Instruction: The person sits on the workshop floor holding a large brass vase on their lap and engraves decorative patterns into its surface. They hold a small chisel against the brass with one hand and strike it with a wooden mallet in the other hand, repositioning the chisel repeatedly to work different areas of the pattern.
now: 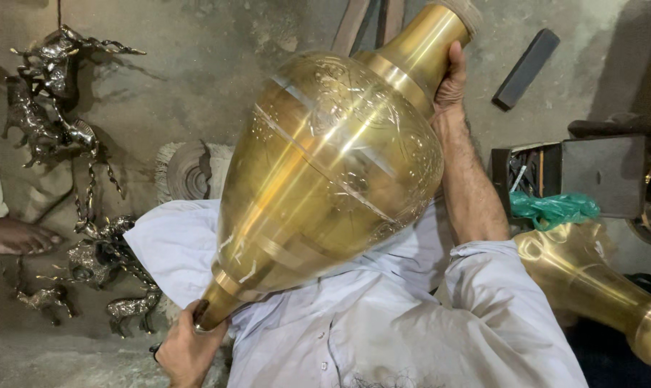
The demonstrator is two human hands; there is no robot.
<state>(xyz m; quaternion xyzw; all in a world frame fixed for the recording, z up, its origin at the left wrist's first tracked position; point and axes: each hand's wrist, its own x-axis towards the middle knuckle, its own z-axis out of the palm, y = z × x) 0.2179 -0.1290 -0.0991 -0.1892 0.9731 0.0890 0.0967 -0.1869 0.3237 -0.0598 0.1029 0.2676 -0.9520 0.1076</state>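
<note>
A large polished brass vase (325, 179) with engraved bands lies tilted across my lap, its neck pointing up and to the right. My right hand (451, 79) grips the neck near the mouth. My left hand (185, 352) clasps the narrow foot at the lower left. My white shirt (383, 316) shows beneath the vase. Behind the vase's left side a round buffing wheel (189, 172) is partly hidden.
Several dark metal horse figurines (59, 136) lie on the concrete floor at the left, near another person's bare foot (16, 237). A second brass vase (591, 280) lies at the right, below a green plastic bag (555, 208) and a dark box (598, 172). A dark block (526, 68) rests upper right.
</note>
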